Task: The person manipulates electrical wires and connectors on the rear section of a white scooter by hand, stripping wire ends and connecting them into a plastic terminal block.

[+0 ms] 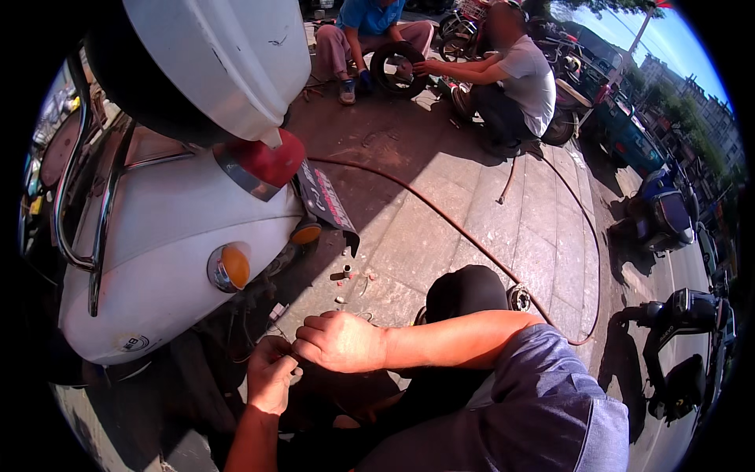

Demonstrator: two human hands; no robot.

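My left hand and my right hand meet at the fingertips, low beside the rear of a white scooter. Both are closed in a pinch. What they grip is too small and too hidden to make out. Just above the left hand, a thin dark wire shows beneath the scooter body. The scooter's orange turn signal and red tail light are above my hands. A dark plate with printing hangs behind the tail light.
A reddish-brown hose crosses the paving past my knee. A round metal part lies beside it. A small cylinder sits near the scooter. Two people crouch farther off, with hands at a tyre. Parked scooters line the right.
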